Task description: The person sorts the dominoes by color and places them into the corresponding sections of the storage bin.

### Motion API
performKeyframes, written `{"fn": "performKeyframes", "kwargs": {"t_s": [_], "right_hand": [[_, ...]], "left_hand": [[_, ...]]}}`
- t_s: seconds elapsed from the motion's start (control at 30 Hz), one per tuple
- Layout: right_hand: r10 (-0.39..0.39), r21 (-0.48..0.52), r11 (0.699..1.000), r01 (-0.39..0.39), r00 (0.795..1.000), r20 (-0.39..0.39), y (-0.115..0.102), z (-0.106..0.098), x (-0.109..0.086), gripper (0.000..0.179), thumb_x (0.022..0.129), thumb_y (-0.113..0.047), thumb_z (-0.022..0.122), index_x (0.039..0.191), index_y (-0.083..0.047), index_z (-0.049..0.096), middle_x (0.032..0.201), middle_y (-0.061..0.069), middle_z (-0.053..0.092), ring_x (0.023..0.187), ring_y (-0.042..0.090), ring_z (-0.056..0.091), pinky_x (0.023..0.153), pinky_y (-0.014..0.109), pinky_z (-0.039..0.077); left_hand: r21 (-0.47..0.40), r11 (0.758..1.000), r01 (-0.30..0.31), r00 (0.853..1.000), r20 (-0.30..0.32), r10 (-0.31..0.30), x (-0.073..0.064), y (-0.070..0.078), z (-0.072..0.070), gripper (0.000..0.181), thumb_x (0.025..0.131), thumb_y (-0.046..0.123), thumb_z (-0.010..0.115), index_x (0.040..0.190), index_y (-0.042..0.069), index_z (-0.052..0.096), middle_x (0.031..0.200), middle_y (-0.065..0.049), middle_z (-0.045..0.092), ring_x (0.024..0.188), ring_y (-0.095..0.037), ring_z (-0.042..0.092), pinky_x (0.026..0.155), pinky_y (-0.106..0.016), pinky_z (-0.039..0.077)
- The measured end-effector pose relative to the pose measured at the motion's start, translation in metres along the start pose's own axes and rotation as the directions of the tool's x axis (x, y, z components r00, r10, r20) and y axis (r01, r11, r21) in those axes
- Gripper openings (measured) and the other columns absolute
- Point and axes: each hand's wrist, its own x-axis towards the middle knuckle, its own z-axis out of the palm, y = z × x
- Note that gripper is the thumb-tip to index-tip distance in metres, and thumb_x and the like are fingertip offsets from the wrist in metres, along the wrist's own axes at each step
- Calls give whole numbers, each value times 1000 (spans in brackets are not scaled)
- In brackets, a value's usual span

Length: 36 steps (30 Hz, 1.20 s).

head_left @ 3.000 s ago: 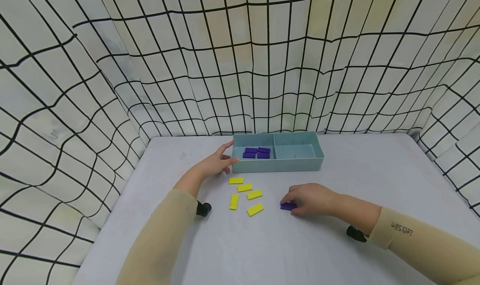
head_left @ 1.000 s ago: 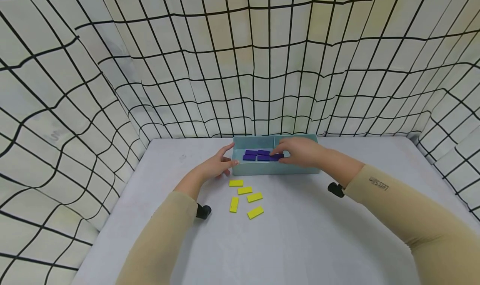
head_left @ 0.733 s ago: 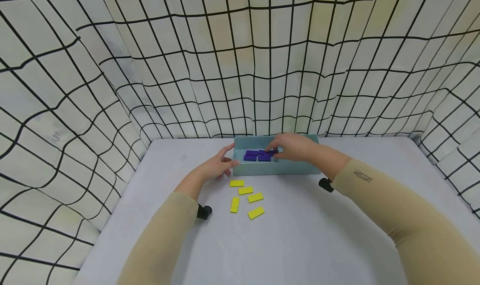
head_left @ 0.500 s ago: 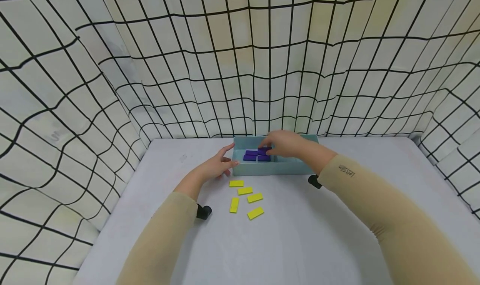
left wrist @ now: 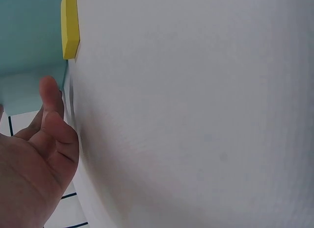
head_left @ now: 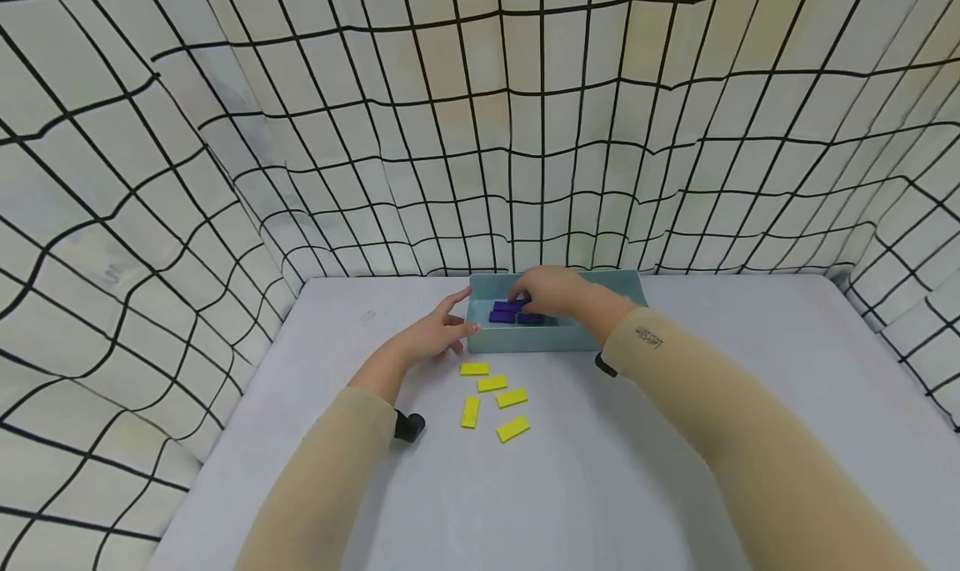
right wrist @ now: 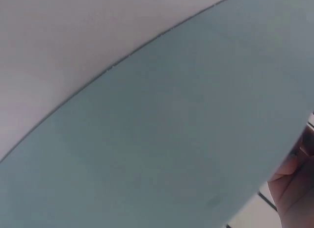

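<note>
A pale blue-green box [head_left: 525, 339] with two compartments stands at the back of the table. My left hand [head_left: 427, 333] rests at its left end, index finger toward the back corner and thumb at the front corner; the left wrist view shows the thumb [left wrist: 49, 93] against the box. My right hand [head_left: 553, 292] reaches into the left compartment, its fingertips pinching a flat oblong purple block that they mostly hide. Other purple blocks [head_left: 502, 317] lie flat there in short rows. Several yellow blocks [head_left: 512, 398] of like shape lie on the table in front of the box.
The white table [head_left: 600, 488] ends at a wall of black netting [head_left: 510, 179] behind the box, with more netting at both sides. The right forearm crosses over the box's front wall. A divider splits the box; the right compartment is partly behind the hand.
My right hand has carried a purple block from the table into the box, then moved left over the divider into the left compartment. My left hand and the yellow blocks have stayed put.
</note>
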Motion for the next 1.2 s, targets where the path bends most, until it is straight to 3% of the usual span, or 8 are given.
{"fn": "performKeyframes", "kwargs": {"t_s": [0.3, 0.57, 0.97, 1.2], "right_hand": [[35, -120, 992, -33, 999, 16, -7, 5, 11, 30, 96, -24, 67, 126, -21, 69, 126, 1, 65, 116, 20, 59, 96, 41, 47], [24, -164, 986, -19, 999, 27, -8, 11, 16, 30, 97, -23, 65, 127, -21, 69, 129, 1, 64, 122, 21, 56, 102, 42, 44], [26, -149, 989, -21, 999, 29, -7, 12, 22, 31, 97, -25, 66, 128, -23, 67, 127, -1, 64, 120, 19, 57, 103, 42, 43], [12, -86, 996, -11, 1000, 7, -7, 6, 15, 28, 97, -26, 66, 125, -23, 68, 125, -2, 64, 115, 17, 58, 99, 40, 45]], "left_hand": [[-6, 1000, -6, 1000, 0, 6, 0, 1, 0, 78, 95, 52, 61, 154, 53, 9, 144, -13, 48, 93, -23, 62, 76, -34, 44], [-8, 1000, -5, 1000, -1, 5, 1, 0, 0, 78, 95, 50, 61, 154, 53, 10, 144, -13, 48, 93, -23, 61, 75, -33, 44], [-1, 1000, -5, 1000, -3, 5, 1, 0, 0, 80, 94, 54, 62, 154, 53, 9, 145, -13, 48, 93, -22, 62, 77, -34, 44], [-5, 1000, 0, 1000, 1, 0, 1, 1, 1, 78, 96, 50, 61, 154, 53, 9, 146, -14, 47, 93, -23, 62, 76, -33, 45]]}}
